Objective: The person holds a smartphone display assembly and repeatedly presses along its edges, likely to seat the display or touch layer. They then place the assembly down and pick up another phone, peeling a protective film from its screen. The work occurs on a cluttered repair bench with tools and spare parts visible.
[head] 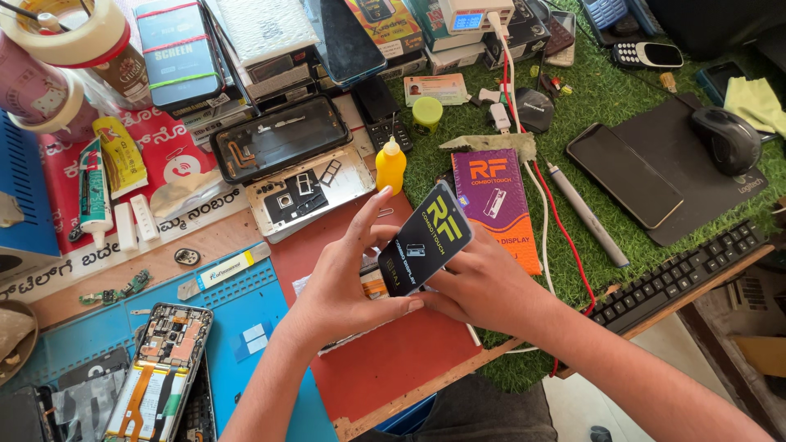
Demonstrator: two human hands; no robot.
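A: What is being held over the red mat (393, 360)?

B: A flat black box (424, 239) with yellow-green lettering is being gripped by both hands, tilted, near the middle of the bench. The left hand (348, 282) is being closed around its left edge, thumb pressed along the near end, one fingertip raised at the far corner. The right hand (479, 282) is being wrapped around its right side from underneath.

A: And what is being seen around it?

B: A purple and orange box (495, 200) is lying just beyond on the green turf, with a yellow bottle (390, 166) to its left. An opened phone (164, 368) is lying on the blue mat (246, 319) at the near left. A black mouse (729, 139) and keyboard (679, 274) are sitting well apart, to the right.
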